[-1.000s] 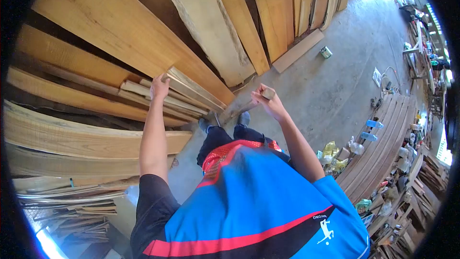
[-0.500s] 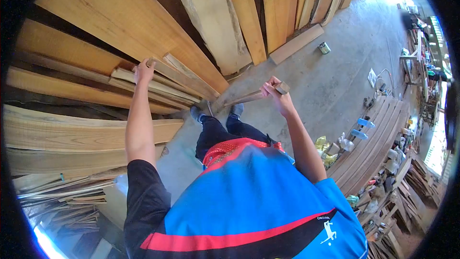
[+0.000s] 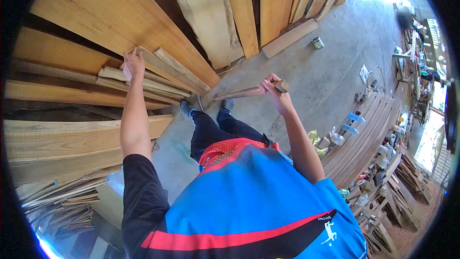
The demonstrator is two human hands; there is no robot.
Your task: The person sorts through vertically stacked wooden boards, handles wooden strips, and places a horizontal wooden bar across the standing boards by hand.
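My left hand (image 3: 133, 65) is closed round the upper end of a narrow wooden board (image 3: 168, 71), which slants down toward the floor near my feet. Beside it, more narrow strips (image 3: 143, 84) lean against the wide planks. On the other side of my body, my right hand (image 3: 274, 86) grips a separate wooden piece (image 3: 244, 93) near its end; its far end points down toward my right foot. The two hands are well apart.
Wide planks (image 3: 110, 14) lean along the left and top. A flat board (image 3: 290, 38) and a small can (image 3: 317, 43) lie on the concrete floor (image 3: 335, 76). At right are long stacked boards (image 3: 364, 139) with blue bottles (image 3: 353, 123), bags and wood scraps.
The board in my left hand has tilted and shifted left, apart from its neighbour. My right hand's piece has swung into a flatter slant as the hand moved slightly right and up. The view has shifted.
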